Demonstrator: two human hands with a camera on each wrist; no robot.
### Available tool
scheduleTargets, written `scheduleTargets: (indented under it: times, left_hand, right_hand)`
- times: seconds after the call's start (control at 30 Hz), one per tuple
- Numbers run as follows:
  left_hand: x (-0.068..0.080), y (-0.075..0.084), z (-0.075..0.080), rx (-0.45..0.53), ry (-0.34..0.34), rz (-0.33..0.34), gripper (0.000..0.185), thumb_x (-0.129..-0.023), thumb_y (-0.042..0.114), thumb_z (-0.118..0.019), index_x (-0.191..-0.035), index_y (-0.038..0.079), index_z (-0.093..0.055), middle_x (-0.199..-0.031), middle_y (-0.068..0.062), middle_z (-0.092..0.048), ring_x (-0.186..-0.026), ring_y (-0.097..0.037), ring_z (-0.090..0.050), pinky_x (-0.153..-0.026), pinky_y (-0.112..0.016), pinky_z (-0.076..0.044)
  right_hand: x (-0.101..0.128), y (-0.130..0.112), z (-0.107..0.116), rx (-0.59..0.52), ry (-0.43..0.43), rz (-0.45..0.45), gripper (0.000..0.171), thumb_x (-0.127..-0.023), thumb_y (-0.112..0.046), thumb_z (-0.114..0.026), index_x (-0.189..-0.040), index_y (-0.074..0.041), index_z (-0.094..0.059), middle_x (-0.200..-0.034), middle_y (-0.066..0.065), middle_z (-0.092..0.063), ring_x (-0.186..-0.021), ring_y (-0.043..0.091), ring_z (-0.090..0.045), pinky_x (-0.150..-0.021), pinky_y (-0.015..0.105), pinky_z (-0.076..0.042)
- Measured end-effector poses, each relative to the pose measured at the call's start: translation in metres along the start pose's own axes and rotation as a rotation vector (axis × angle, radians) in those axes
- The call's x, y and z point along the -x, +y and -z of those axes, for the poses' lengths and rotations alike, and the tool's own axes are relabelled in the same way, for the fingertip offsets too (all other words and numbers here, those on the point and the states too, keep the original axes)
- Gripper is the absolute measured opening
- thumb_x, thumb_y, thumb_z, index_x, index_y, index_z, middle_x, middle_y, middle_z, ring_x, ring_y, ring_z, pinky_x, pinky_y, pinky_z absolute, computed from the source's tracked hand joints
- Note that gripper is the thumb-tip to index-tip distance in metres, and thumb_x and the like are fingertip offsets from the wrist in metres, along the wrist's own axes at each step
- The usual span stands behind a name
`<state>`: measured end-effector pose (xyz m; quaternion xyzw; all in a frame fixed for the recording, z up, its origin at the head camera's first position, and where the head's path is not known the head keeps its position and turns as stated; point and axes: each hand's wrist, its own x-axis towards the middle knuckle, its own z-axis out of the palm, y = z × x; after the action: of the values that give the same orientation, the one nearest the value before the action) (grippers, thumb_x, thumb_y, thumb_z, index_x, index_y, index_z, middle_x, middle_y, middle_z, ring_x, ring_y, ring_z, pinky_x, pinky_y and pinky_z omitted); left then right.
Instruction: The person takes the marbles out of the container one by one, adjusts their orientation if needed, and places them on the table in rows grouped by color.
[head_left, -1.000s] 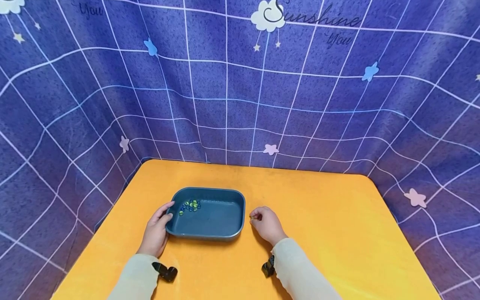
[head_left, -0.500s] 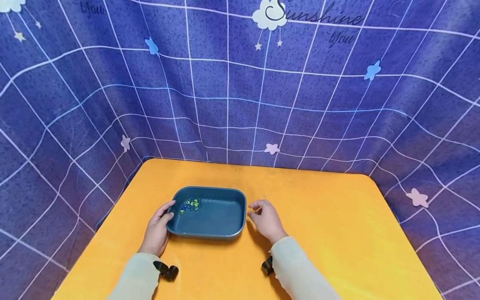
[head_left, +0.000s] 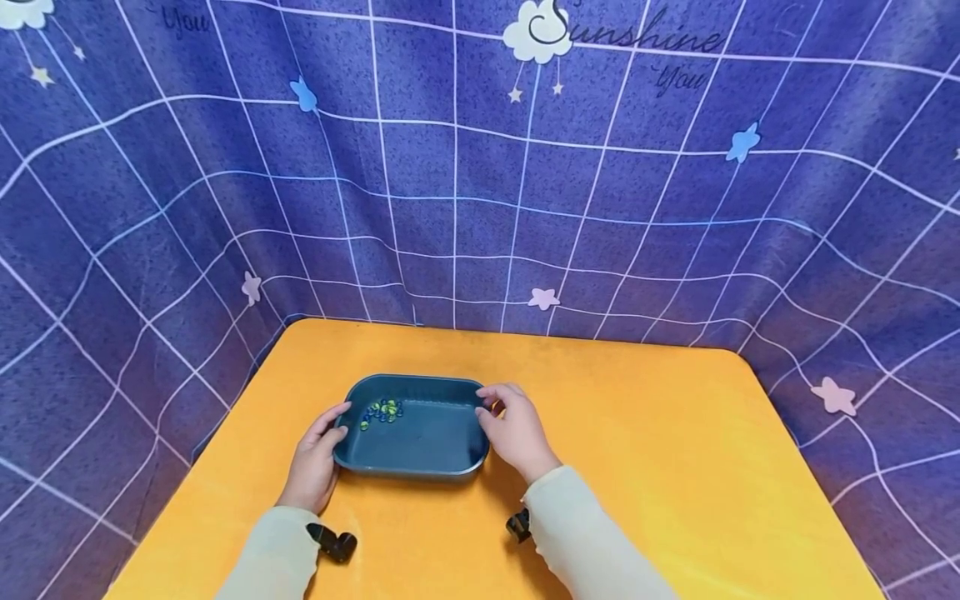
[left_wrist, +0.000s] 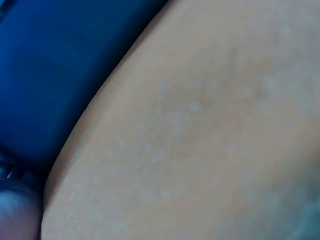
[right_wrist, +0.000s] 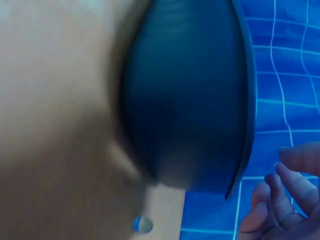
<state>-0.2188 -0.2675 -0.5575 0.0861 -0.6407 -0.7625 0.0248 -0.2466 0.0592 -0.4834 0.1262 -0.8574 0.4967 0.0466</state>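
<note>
Resting at the left end of the dark blue rectangular plastic tray (head_left: 420, 437): the left hand (head_left: 313, 460), thumb and fingers curled against the rim and wall, gripping it, as one second ago. Lying inside the tray near that left end: a small cluster of blue, green and yellow glass marbles (head_left: 381, 410), unmoved since the earlier frames. Sitting just left of the middle of the table, toward the near edge: the tray itself, in the same spot as before.

Now touching the tray's right end: the right hand (head_left: 513, 432), having come leftward from the bare tabletop where it was lying curled a second ago, apart from the tray. Fingers (head_left: 491, 393) reaching over the right rim, loosely bent; impossible to tell whether actually gripping. Showing in the right wrist view: the tray's dark underside (right_wrist: 190, 100), blurred fingertips (right_wrist: 280, 205) close to its edge, and one small marble (right_wrist: 142, 224) low in the picture.

Lying beneath everything: an orange rounded-corner table (head_left: 675, 467). Hanging behind and on both sides: a purple cloth backdrop (head_left: 675, 208) with white grid lines, stars, a cloud and the word "Sunshine". Covering both forearms: cream sleeves (head_left: 592, 542).
</note>
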Motion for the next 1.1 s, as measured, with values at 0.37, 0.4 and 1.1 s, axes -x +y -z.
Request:
scheduleTargets:
  times: [0.37, 0.4, 1.1]
  left_hand:
    - [0.0, -0.002, 0.002, 0.001, -0.011, 0.001, 0.046, -0.111, 0.013, -0.043, -0.157, 0.012, -0.043, -0.172, -0.004, -0.013, -0.155, -0.022, -0.015, -0.121, -0.037, -0.027]
    - [0.0, -0.001, 0.002, -0.002, -0.011, 0.001, 0.046, -0.111, 0.013, -0.042, -0.157, 0.012, -0.043, -0.172, -0.004, -0.013, -0.155, -0.022, -0.015, -0.12, -0.037, -0.027]
    - [0.0, -0.001, 0.001, -0.02, -0.017, 0.016, 0.046, -0.112, 0.014, -0.042, -0.158, 0.014, -0.042, -0.172, -0.003, -0.013, -0.154, -0.022, -0.017, -0.119, -0.034, -0.03]
  right_hand:
    - [-0.008, -0.026, -0.029, -0.009, -0.066, 0.056, 0.024, -0.099, -0.014, -0.071, -0.122, -0.01, -0.071, -0.105, 0.001, -0.061, -0.091, 0.015, -0.057, -0.083, 0.033, -0.053]
    - [-0.01, -0.029, -0.032, -0.009, -0.075, 0.051, 0.024, -0.099, -0.015, -0.071, -0.123, -0.012, -0.071, -0.105, 0.0, -0.061, -0.091, 0.014, -0.057, -0.083, 0.032, -0.053]
    - [-0.035, -0.059, -0.084, 0.116, -0.212, -0.011, 0.029, -0.1, -0.024, -0.07, -0.128, -0.018, -0.068, -0.11, -0.007, -0.062, -0.094, 0.008, -0.06, -0.087, 0.03, -0.054]
